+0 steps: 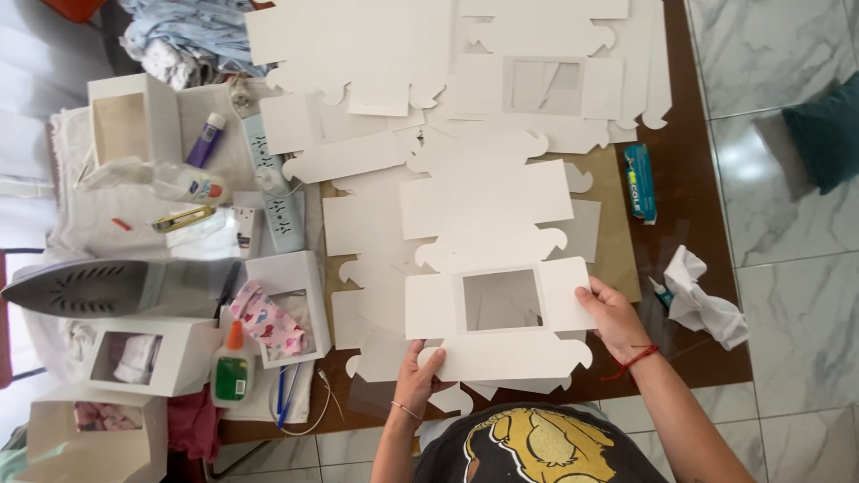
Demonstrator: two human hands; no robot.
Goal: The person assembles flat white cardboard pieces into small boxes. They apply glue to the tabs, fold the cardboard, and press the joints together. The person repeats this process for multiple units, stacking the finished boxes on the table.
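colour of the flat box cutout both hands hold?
White, with a square window cut in its middle panel; the box cutout shows best in the head view.

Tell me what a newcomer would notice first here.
Flat white box blanks cover most of the brown table. Nearest the person, both hands hold one windowed blank: the left hand at its near edge, the right hand at its right side. On the left lies an iron, with made-up boxes beside it.

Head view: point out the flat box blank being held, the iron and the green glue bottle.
Box blank (pixel 429 309): head view, on its left panel beside the window.
Iron (pixel 89 288): head view, on its soleplate.
Glue bottle (pixel 233 376): head view, on its green label.
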